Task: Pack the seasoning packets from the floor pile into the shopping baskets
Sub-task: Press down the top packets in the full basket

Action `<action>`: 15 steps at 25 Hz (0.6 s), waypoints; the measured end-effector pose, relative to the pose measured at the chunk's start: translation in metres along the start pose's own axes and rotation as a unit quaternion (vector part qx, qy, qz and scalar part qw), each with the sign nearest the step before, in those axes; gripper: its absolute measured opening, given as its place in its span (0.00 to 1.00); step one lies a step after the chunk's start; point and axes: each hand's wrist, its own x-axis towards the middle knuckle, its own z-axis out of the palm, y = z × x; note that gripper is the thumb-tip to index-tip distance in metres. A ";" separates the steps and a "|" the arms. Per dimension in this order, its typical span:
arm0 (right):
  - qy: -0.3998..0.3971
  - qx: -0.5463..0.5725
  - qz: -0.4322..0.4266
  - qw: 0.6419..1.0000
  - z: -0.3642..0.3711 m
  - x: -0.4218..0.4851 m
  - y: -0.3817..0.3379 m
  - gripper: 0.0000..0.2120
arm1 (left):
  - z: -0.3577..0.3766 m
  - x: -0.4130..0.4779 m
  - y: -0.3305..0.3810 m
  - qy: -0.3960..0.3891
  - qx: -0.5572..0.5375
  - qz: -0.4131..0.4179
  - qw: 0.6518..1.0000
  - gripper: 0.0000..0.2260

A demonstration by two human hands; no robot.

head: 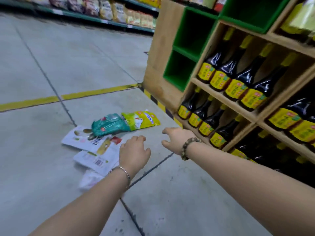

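Shelf of bottles beside packets

left hand empty, over packets | right hand empty, spread

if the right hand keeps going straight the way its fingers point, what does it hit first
Probably the yellow-green seasoning packet at the pile's near-right edge: the open right hand points up-left toward it over bare grey floor. Depth is unclear.

No legible text anywhere, all too blurred.
Printing on the yellow packet, barcode on the white packet at lower left, yellow labels on the dark bottles at right: all unreadable.
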 end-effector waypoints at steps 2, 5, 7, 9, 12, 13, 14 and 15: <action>-0.010 0.011 -0.009 1.000 0.008 0.017 -0.015 0.22 | -0.002 0.001 -0.027 0.003 -0.004 -0.025 1.000 0.20; -0.047 0.029 -0.017 0.998 0.032 0.038 -0.036 0.22 | -0.008 -0.008 -0.069 -0.001 0.043 -0.034 0.999 0.19; -0.075 0.049 -0.030 0.996 0.052 0.052 -0.054 0.23 | -0.011 -0.017 -0.095 -0.031 0.085 -0.032 0.995 0.20; -0.104 0.076 -0.040 0.991 0.076 0.070 -0.078 0.23 | -0.015 -0.024 -0.118 -0.059 0.120 -0.026 0.991 0.21; -0.165 0.218 0.050 0.961 0.108 0.098 -0.115 0.26 | -0.024 -0.030 -0.139 -0.077 0.117 -0.051 0.989 0.22; -0.184 0.313 0.119 0.924 0.118 0.106 -0.128 0.28 | -0.026 -0.034 -0.147 -0.084 0.106 -0.069 0.988 0.22; -0.198 0.402 0.198 0.872 0.126 0.112 -0.138 0.28 | -0.028 -0.038 -0.152 -0.094 0.094 -0.085 0.987 0.22; -0.206 0.472 0.268 0.814 0.136 0.120 -0.147 0.27 | -0.028 -0.043 -0.157 -0.105 0.084 -0.095 0.986 0.22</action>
